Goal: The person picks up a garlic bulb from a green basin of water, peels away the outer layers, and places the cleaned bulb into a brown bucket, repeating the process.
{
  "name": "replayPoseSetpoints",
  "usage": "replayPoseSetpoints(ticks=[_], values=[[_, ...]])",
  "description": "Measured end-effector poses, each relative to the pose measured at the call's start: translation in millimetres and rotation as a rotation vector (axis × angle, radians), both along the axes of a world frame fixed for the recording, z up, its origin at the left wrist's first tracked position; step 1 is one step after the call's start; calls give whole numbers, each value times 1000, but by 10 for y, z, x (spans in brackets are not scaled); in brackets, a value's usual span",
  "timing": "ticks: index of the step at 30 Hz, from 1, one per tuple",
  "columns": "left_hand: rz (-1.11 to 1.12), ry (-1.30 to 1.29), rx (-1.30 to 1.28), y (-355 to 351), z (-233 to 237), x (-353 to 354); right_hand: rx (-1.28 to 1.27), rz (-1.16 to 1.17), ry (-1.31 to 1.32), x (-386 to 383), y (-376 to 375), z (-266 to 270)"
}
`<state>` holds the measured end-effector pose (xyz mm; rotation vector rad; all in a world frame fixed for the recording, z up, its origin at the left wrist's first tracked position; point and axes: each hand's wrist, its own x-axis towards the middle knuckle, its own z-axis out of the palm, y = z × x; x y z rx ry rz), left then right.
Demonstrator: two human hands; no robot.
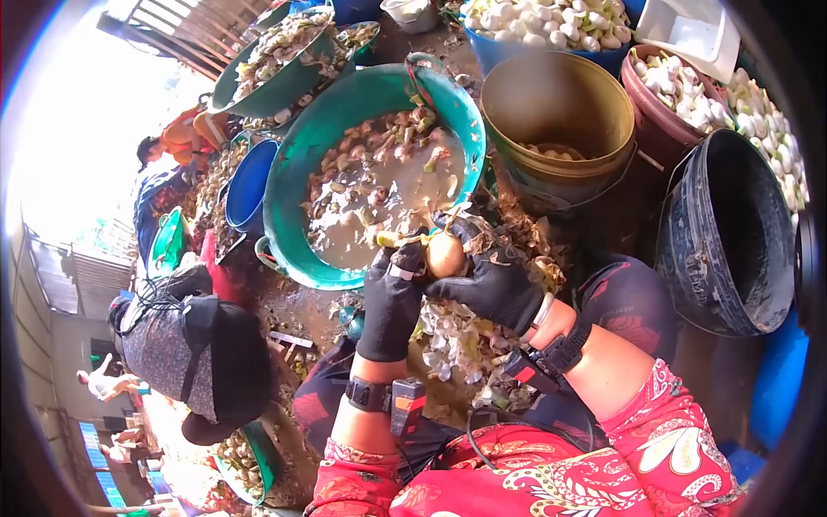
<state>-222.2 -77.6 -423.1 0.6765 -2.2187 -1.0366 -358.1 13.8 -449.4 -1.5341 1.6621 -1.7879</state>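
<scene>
A round, brownish-yellow onion (445,255) sits between my two black-gloved hands, just past the near rim of a green tub (289,202). My left hand (392,297) is closed against the onion's left side, with a pale yellow-green stalk (392,239) showing above its fingers. Curled around the other side is my right hand (495,289), its thumb beneath the onion and loose dry skins by its fingers. Murky water and several unpeeled onions (379,151) fill the tub. Peeled skins (465,340) lie in a heap below my hands.
A yellow bucket (560,185) stands right of the tub, beside a tilted black bucket (724,233). White bulbs fill a blue tub (551,26) and a pink bucket (680,95). At left are a blue basin (251,185) and a person (194,345) in dark clothing.
</scene>
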Motion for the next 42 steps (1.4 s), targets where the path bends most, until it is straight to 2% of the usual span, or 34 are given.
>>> replayPoseSetpoints(ticks=[2,3,4,5,6,7,11,14,16,18,20,21,22,23,24,26,27,28,30,31,32,33,34,35,36,37,38,39,40,41,42], values=[[-38,-20,-181,-80,-54,2,83,17,-92,41,-7,-93],[-51,-45,-403,-79,9,7,116,50,-227,67,-12,-103],[-49,-45,-400,-75,60,15,149,85,-359,79,-12,-108],[-59,-104,-490,-82,98,29,151,86,-359,75,-8,-109],[-71,-163,-578,-98,117,48,173,245,-666,66,-4,-105],[-69,-231,-464,-104,123,91,190,404,-973,56,0,-95],[-91,-206,-434,-87,115,90,158,381,-953,40,-14,-15],[-100,-119,-513,-74,106,72,74,497,-926,-37,-49,-67],[-114,-133,-558,-44,152,95,138,448,-1065,-68,35,118],[-104,-87,-514,-77,12,133,187,475,-1087,-81,55,144],[-36,-42,-16,-101,-112,149,104,480,-1075,-56,40,106],[-14,-3,-77,-146,-192,127,105,481,-1075,-59,39,90],[-14,-2,-76,-173,-232,166,95,441,-891,-70,43,73],[-78,-78,-265,-122,-86,137,84,398,-708,-79,47,59],[-143,-154,-453,-65,45,108,85,396,-709,-70,49,52],[-145,-131,-429,44,95,71,71,327,-722,-49,55,48],[0,-4,129,82,64,66,71,323,-723,-64,77,37],[150,123,686,101,41,75,116,430,-767,-83,112,20],[145,132,623,42,15,100,206,656,-850,-104,148,0],[87,53,373,-1,15,99,249,723,-753,-106,61,-116],[31,-27,123,-22,21,113,482,1094,-1514,-148,104,50],[-35,42,380,42,120,71,448,1050,-1551,-83,145,75],[-140,196,412,53,-25,61,411,1030,-1576,19,152,106],[-122,125,406,78,5,77,456,974,-1642,36,130,170],[-193,125,113,128,101,134,457,859,-1680,48,88,177],[-121,101,428,73,15,196,379,867,-1648,-7,109,192],[-43,106,742,-36,-82,263,417,1133,-1744,-133,63,210],[-14,126,810,-76,-155,307,343,819,-1638,-101,109,315],[4,151,883,-97,-190,347,343,782,-1598,-106,81,268],[17,106,586,-71,-180,357,317,887,-1535,-151,79,214],[25,49,306,-16,-139,392,322,761,-1672,-99,82,253]])
